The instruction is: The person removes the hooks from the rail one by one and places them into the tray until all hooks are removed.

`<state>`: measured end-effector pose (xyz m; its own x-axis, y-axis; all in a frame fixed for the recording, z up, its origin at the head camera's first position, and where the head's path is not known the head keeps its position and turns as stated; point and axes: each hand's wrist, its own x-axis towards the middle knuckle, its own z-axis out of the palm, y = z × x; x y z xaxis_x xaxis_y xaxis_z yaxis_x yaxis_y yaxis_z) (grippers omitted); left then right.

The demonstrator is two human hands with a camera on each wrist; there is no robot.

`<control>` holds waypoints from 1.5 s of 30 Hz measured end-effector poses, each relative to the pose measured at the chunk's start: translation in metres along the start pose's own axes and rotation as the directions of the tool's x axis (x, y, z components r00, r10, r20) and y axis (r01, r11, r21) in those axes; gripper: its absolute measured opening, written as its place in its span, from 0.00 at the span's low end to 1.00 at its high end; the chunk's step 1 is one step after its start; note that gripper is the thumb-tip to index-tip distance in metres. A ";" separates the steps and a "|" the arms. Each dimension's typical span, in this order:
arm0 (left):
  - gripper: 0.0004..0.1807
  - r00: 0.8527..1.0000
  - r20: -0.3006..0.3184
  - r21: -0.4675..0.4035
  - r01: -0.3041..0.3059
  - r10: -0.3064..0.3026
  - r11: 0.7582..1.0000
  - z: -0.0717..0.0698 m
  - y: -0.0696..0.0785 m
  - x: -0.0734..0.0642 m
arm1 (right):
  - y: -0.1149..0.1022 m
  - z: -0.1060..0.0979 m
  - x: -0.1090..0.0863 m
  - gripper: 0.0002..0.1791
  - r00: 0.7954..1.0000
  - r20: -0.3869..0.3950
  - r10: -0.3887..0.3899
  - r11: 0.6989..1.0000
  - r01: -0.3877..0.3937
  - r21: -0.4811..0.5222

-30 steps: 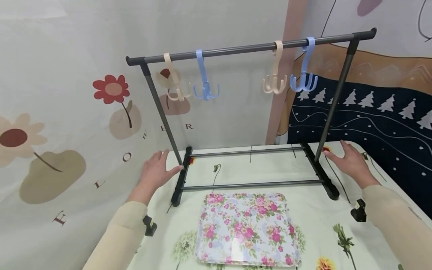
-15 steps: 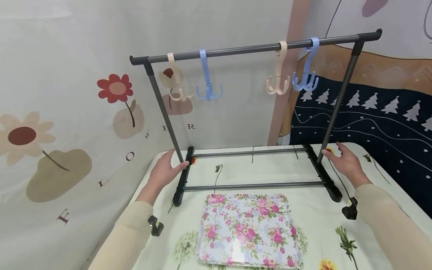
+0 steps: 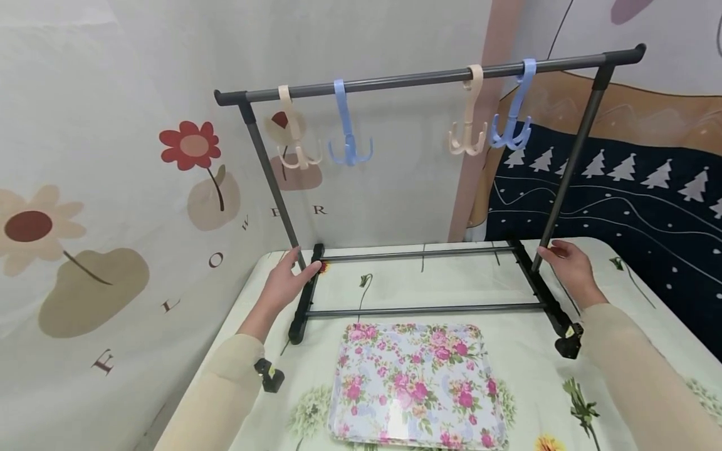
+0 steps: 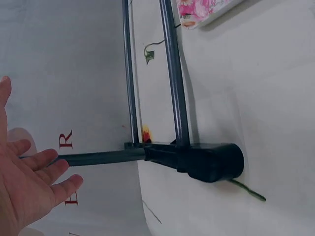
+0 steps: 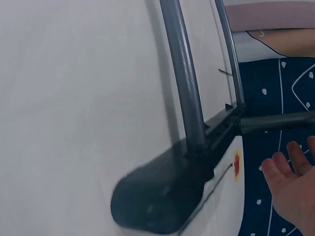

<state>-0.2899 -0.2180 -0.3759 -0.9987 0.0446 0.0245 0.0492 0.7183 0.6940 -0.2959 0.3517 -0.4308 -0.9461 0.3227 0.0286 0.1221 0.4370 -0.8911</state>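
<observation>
A dark grey metal rack (image 3: 403,82) stands on the table. My left hand (image 3: 282,283) is at the lower part of its left post (image 3: 269,169), thumb extended in front; in the left wrist view the relaxed fingers lie beside the post without wrapping it. On the other side, my right hand (image 3: 571,266) has its fingertips close to the right post (image 3: 574,150). Whether they touch it I cannot tell; the right wrist view shows loosely bent fingers below the post. From the top bar hang two beige hooks (image 3: 469,113) and two blue hooks (image 3: 345,125).
A stack of flower-printed trays (image 3: 417,385) lies in front of the rack on the flower-patterned tablecloth (image 3: 530,401). The rack's black left foot (image 3: 304,307) and right foot (image 3: 541,294) are joined by two low bars. Printed cloth (image 3: 366,31) hangs behind.
Both hands have moved inward to the rack's posts, the left hand to the right and the right hand to the left. The rack, hooks and trays stay in place.
</observation>
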 end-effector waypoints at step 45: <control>0.45 0.999 0.039 -0.337 -0.011 0.026 0.942 0.012 0.030 0.011 | 0.022 0.035 0.000 0.28 0.964 -0.183 0.194 0.968 -0.158 0.195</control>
<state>-0.2989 -0.1877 -0.3632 -0.9958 0.0901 0.0145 0.0531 0.4420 0.8955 -0.3035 0.3320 -0.4666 -0.8331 0.5496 -0.0626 0.2091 0.2081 -0.9555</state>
